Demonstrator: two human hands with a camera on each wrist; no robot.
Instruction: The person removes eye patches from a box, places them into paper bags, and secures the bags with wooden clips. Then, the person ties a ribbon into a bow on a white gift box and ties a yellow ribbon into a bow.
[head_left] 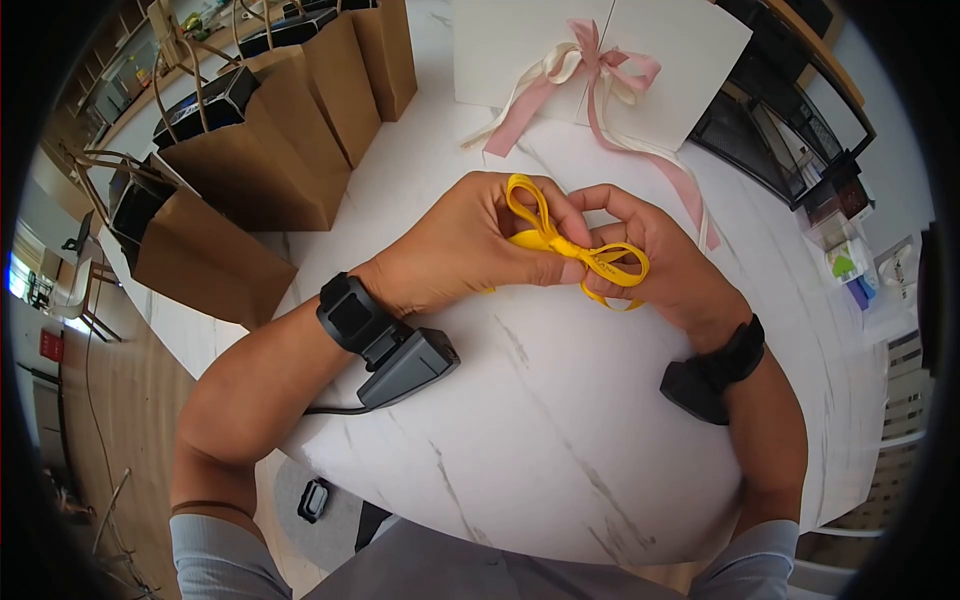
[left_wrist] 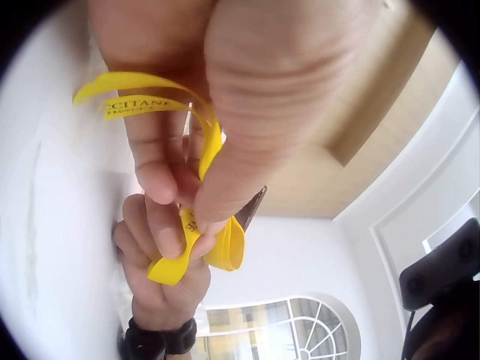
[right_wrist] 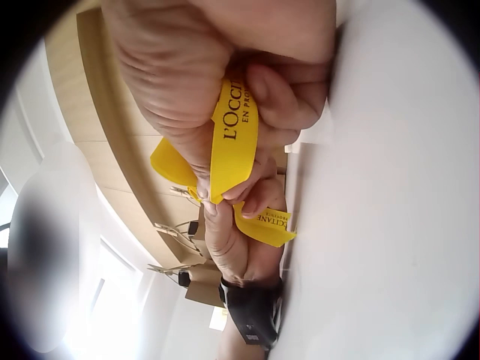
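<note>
Both hands meet above the white marbled table in the head view, around a yellow ribbon (head_left: 548, 236) tied in a bow with loops on either side. The left hand (head_left: 475, 245) pinches the bow near its middle between thumb and fingers. On the other side, the right hand (head_left: 665, 262) pinches the ribbon beside the right loop. Dark printed letters show on the ribbon (right_wrist: 234, 146) in the right wrist view. A loose printed end of the ribbon (left_wrist: 139, 107) hangs by the left palm in the left wrist view. The fingers partly hide the knot.
Several brown paper bags (head_left: 215, 255) with dark boxes inside stand along the table's left side. At the back is a white box (head_left: 690, 60) with a pink and cream bow (head_left: 600, 65). A black-framed case (head_left: 780, 130) and small packages (head_left: 850, 265) lie at the right.
</note>
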